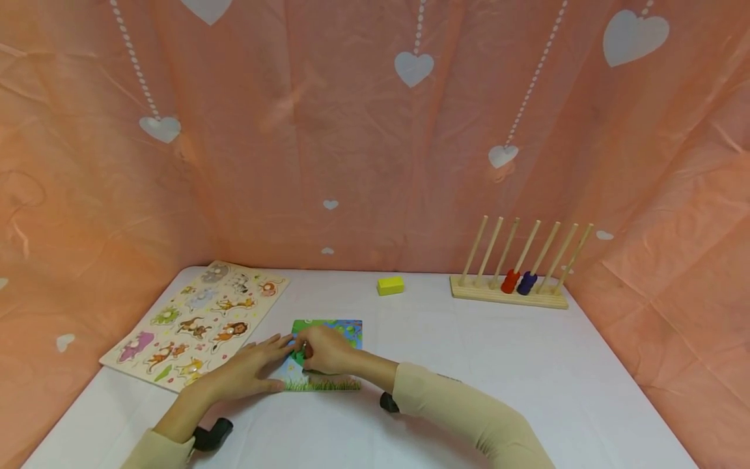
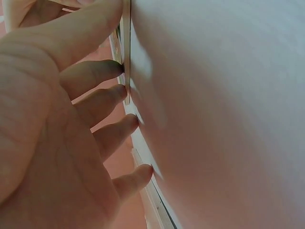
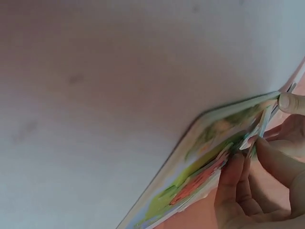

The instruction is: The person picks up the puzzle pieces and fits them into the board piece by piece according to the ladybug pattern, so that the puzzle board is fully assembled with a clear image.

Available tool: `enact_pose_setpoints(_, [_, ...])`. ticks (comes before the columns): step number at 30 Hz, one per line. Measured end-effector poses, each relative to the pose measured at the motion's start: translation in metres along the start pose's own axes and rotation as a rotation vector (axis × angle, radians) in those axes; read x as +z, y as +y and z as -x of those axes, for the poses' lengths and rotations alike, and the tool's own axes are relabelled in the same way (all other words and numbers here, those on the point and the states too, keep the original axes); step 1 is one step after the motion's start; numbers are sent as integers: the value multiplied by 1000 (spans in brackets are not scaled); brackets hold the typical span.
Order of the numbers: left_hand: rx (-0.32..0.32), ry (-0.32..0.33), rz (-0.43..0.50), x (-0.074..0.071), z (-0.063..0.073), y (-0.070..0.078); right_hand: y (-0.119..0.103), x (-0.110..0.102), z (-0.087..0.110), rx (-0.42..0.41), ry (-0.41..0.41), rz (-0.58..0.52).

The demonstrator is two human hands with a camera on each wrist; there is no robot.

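- Fingers [image 3: 230, 174] and thumb of the right hand [image 1: 325, 350] close in a pinch on a thin piece [image 3: 251, 150] above the picture board; its printed face is mostly hidden, so I cannot tell what it shows. Gripping by the rim probably leaves the flat faces clear.
- Left hand [image 1: 252, 368] spreads wide, grasping nothing: thumb and nearest fingertips touch the left edge of the picture board [image 1: 325, 385], likely bracing it against sliding.
- Picture board, with its grass and blue sky, lies flat on the counter [image 1: 457, 365] in front of the person, presumably for easy reach by both hands.
- Animal puzzle [image 1: 206, 314] lies to the left, near that hand's outer fingers.
- Yellow block [image 1: 390, 286] and peg rack [image 1: 508, 298] stand farther back, well apart, perhaps to leave working room.
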State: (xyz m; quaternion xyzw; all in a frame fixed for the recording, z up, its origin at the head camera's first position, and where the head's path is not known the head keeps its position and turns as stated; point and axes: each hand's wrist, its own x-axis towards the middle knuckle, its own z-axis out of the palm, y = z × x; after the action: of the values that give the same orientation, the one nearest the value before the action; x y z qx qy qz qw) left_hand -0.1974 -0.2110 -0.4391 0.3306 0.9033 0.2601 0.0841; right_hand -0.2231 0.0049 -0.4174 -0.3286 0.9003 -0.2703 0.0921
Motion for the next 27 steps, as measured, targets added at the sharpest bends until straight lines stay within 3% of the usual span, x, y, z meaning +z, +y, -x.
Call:
enact_pose_setpoints(14, [6, 4, 1, 0, -1, 1, -1, 4, -1, 51, -7, 48])
enact_pose_setpoints(27, [14, -5, 0, 0, 0, 2, 0, 5, -1, 38, -35, 25])
